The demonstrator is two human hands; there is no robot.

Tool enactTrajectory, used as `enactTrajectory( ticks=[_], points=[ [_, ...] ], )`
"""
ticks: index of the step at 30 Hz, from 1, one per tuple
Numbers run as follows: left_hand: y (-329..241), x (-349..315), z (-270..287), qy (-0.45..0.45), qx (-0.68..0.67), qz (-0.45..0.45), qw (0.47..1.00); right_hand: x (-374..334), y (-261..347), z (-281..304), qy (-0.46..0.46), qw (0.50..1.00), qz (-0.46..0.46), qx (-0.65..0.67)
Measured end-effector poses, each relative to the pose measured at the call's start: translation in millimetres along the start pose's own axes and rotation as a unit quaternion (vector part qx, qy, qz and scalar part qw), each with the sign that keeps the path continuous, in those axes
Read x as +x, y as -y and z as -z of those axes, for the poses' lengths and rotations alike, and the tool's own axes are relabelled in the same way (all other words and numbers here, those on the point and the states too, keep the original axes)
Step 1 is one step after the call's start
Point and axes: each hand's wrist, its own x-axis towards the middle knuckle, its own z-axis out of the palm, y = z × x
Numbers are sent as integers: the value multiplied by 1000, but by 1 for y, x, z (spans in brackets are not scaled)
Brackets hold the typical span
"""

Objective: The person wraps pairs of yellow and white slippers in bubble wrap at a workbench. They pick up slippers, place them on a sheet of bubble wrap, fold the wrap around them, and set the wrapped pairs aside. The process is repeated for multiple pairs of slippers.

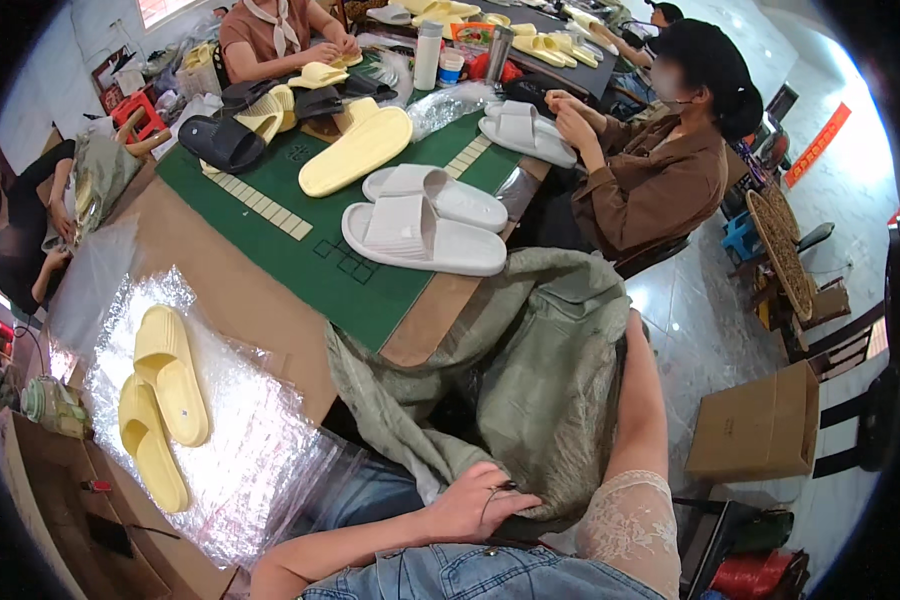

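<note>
A large grey-green woven sack [560, 370] stands open in front of me, its mouth spread wide and the inside dark. My left hand [478, 505] is closed on the near edge of the sack, with something thin and dark at the fingers. My right forearm, below a white lace sleeve [630, 520], reaches up along the sack's right side. The right hand is hidden at the far rim, so its fingers do not show. Beyond the sack, a pair of white slippers [425, 235] lies on the green mat [360, 300].
Yellow slippers [170, 375] rest on clear plastic bags [240, 450] at the left. More slippers, black, yellow and white, cover the table's far part near a white bottle [427, 55]. A person in brown [660, 175] sits at the right. A cardboard box [755, 420] stands on the floor.
</note>
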Motion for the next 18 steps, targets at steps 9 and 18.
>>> enactTrajectory(
  ticks=[9,18],
  points=[
    [3,17,-33,115,76,-140,981,-164,-69,61,479,761,-140,416],
    [15,-23,-74,252,132,-122,951,-249,-183,35,583,796,-51,154]
  ],
)
